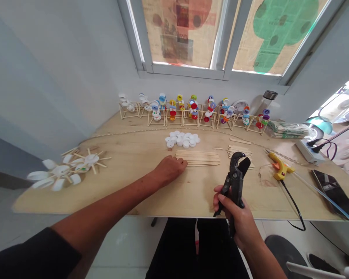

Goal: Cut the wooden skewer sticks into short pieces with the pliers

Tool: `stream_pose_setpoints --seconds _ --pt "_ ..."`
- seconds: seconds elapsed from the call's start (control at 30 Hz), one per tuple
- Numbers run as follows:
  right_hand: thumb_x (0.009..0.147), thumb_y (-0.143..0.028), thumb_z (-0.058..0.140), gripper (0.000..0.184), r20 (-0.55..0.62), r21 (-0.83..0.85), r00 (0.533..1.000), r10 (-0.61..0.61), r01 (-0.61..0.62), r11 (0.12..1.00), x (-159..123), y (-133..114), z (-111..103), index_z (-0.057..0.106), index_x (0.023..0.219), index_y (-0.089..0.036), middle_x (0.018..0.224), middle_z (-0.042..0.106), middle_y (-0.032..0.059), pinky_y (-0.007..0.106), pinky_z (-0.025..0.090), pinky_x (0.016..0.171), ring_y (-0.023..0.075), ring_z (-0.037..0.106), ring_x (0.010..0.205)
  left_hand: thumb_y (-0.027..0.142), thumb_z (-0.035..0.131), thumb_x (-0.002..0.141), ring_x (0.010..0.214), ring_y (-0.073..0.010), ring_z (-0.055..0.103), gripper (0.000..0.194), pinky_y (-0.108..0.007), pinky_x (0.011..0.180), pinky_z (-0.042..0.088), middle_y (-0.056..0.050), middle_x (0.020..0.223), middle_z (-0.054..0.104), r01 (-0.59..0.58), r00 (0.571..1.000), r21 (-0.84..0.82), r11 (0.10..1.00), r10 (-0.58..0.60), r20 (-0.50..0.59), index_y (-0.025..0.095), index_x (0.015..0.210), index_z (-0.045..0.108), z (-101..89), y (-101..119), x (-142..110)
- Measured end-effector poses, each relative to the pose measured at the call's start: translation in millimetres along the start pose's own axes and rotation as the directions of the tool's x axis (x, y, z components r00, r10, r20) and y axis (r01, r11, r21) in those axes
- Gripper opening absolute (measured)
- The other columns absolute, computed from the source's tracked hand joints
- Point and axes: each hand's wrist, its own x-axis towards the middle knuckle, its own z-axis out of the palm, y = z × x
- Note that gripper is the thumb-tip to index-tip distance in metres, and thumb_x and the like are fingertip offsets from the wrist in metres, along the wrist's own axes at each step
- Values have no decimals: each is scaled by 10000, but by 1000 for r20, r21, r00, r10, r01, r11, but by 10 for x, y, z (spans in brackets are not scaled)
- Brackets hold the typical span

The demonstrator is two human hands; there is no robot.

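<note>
My left hand (172,170) rests at the left end of a row of thin wooden sticks (202,157), its fingers curled together on a stick end; the fingertips are partly hidden. In my right hand (235,209) is a black pipe cutter (235,178), held upright over the table's front edge with its hooked jaw apart from the blade. Shorter cut sticks (238,150) lie just behind the cutter. A cluster of white bottle caps (184,139) sits beyond the long sticks.
Several stick frames with coloured caps (182,112) line the wall. White wheel-like pieces (61,170) lie at left. On the right are a yellow glue gun (280,166), a phone (336,188), a power strip (310,151) and a bundle of sticks (289,130). A cord crosses the wooden table (128,155).
</note>
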Motion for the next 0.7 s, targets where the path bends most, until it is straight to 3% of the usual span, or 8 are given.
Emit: stream_pose_setpoints --seconds 0.33,0.43,0.5,0.57,0.63,0.7 --pt "718 -308 643 241 -1 -4 1000 -13 13 1000 21 21 38 596 899 -157 644 565 -1 270 385 594 142 501 608 58 367 779 666 -207 597 175 -285 544 392 -110 782 623 35 997 -65 997 -31 64 127 817 523 -40 -4 -60" --pt "711 -303 640 249 -14 -43 998 -59 58 997 76 1 88 595 903 -150 631 556 -5 273 388 591 139 503 595 107 387 773 620 -164 557 111 -245 512 356 -48 731 600 29 995 -288 957 1 103 163 774 483 -127 -16 -167" --pt "712 -291 632 279 -38 -93 993 -112 108 990 145 -8 135 587 946 -146 628 561 -10 276 392 605 133 504 593 160 391 785 601 -134 524 81 -226 523 356 -8 685 568 12 989 -550 835 71 129 176 730 449 -182 -2 -216" --pt "722 -277 615 311 -55 -146 982 -180 170 975 236 -10 185 564 1005 -156 640 573 -17 279 399 627 128 507 594 206 394 793 587 -110 504 97 -211 541 372 20 649 533 23 975 -783 622 160 155 180 702 418 -217 33 -238" --pt "733 -262 596 317 -49 -211 968 -244 229 950 336 -6 228 550 1032 -168 623 570 -31 277 404 640 128 515 604 239 410 793 580 -100 501 114 -207 554 390 36 626 504 73 955 -917 392 236 177 181 696 402 -228 79 -241" --pt "724 -256 594 261 -45 -283 953 -298 274 919 430 -1 263 566 968 -167 598 563 -37 268 410 620 125 515 584 269 434 792 579 -97 502 130 -210 558 400 41 618 494 122 940 -967 225 288 185 177 704 409 -218 124 -240"
